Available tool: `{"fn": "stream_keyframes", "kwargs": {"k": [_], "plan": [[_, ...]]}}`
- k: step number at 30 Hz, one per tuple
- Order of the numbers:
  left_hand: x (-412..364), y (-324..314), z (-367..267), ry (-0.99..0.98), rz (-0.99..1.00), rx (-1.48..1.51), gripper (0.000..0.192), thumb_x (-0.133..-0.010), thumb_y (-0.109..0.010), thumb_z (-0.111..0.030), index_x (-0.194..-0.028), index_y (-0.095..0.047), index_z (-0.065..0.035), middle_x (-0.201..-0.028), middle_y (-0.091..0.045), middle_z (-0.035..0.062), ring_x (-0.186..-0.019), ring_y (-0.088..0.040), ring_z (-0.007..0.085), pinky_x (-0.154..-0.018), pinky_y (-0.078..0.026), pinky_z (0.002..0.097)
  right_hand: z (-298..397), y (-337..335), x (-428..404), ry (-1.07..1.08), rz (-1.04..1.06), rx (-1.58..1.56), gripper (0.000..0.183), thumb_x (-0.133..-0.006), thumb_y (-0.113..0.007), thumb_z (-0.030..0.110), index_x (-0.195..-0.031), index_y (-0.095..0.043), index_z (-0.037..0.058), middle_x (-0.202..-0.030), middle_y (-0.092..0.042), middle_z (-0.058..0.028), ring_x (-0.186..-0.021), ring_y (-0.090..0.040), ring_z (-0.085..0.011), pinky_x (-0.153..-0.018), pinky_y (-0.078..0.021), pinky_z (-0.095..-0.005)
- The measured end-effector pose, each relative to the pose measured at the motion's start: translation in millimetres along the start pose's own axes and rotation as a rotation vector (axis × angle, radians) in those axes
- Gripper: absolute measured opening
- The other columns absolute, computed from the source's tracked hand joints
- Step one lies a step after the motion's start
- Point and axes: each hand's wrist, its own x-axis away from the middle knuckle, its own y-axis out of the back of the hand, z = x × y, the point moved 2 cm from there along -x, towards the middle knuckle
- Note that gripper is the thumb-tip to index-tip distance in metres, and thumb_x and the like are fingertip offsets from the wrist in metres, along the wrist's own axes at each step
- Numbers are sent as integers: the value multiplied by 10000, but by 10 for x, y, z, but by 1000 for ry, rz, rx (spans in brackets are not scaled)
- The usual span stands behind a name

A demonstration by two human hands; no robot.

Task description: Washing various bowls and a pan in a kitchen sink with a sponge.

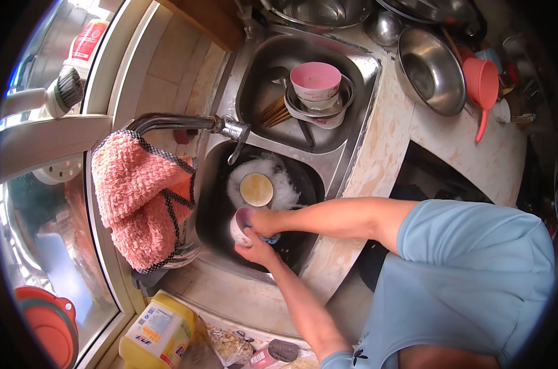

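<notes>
Over the lower sink basin (214,249), my left hand (256,250) holds a small pink-and-white printed bowl (238,230) tilted, thumb at its rim. My right hand (265,222) reaches into the bowl's mouth, its fingers partly hidden. A bit of blue cloth or sponge (273,239) shows below the right hand; its hold is partly hidden. Just above the hands, a round yellowish bowl or dish (256,189) sits among white suds (285,182). A metal faucet (232,129) reaches over the sink near the divider.
The upper basin (260,60) holds a stacked pink bowl (315,78), a metal bowl (348,92) and chopsticks (276,113). A pink towel (136,193) hangs over the faucet pipe. A steel basin (428,71) and red dipper (481,83) stand on the counter; a yellow jug (156,332) stands below.
</notes>
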Motion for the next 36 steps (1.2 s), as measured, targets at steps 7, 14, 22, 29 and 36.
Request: {"fn": "stream_keyframes", "kwargs": {"k": [7,14,22,29,36], "plan": [[-560,-55,149,169,-153,-353,727,-673,-722,-518,-1011,-533,97,-1000,-591,265,-962,-577,377,-852,-458,434,-333,689,98,134,-379,370,276,-745,-612,254,-931,-645,53,-1295,-378,-224,-1197,-358,-389,-953,-353,-499],[-709,-501,-17,145,-112,-512,779,-629,-717,-588,-995,-573,84,-967,-618,256,-934,-591,388,-849,-455,436,-917,506,-242,-66,-266,238,205,-720,-573,130,-864,-653,8,-1276,-429,-251,-1124,-482,-389,-928,-397,-489],[-857,-932,-29,-3,70,-576,710,-645,-734,-548,-959,-589,72,-958,-629,233,-906,-610,341,-811,-469,401,-650,511,131,98,-111,509,161,-685,-591,89,-794,-667,-1,-1025,-574,-203,-810,-627,-343,-705,-512,-421],[-897,-1271,316,348,578,-17,564,-805,-653,-443,-1051,-570,57,-1027,-619,170,-875,-601,268,-769,-489,379,-612,417,292,127,-136,460,194,-723,-622,177,-799,-647,0,-978,-564,-236,-741,-624,-356,-661,-504,-448],[-827,-1033,-120,424,789,510,638,-882,-468,-534,-1317,-389,-74,-1282,-473,115,-1138,-499,282,-923,-437,446,-487,872,745,262,-295,115,210,-755,-593,209,-849,-568,23,-874,-526,-172,-744,-581,-369,-647,-482,-453]]}}
